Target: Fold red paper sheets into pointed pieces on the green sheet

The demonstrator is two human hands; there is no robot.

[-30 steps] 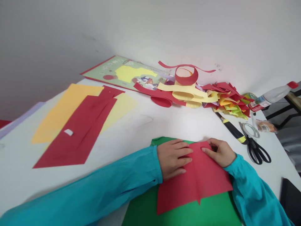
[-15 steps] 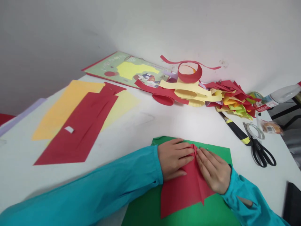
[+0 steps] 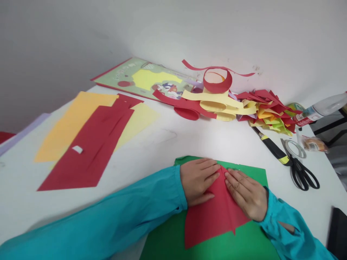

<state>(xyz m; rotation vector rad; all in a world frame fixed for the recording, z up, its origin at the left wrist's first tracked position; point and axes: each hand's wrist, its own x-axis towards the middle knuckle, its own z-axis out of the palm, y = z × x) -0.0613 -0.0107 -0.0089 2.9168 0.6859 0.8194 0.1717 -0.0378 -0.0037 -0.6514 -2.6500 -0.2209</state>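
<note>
A folded sheet of red paper (image 3: 207, 220) lies on a green sheet (image 3: 165, 238) in front of me, with a crease running from its top point down its middle. My left hand (image 3: 199, 182) rests on the left side of that crease, fingers stretched out near the top point. On the other side, my right hand (image 3: 246, 193) presses the paper with its fingers extended and lying flat. Both thumbs are partly or wholly hidden, and part of the red paper is covered by the hands.
Red paper (image 3: 89, 148) and orange paper (image 3: 70, 122) lie left. Behind are a picture book (image 3: 114, 77), paper rings (image 3: 217, 86) and a pile of coloured paper pieces (image 3: 268, 108). A utility knife (image 3: 273, 150), scissors (image 3: 300, 173), tape roll (image 3: 296, 148) and bottle (image 3: 322, 108) are right.
The raised fold near the top of the red paper has flattened. My hands have moved slightly apart at the crease, and my right fingers now lie flatter.
</note>
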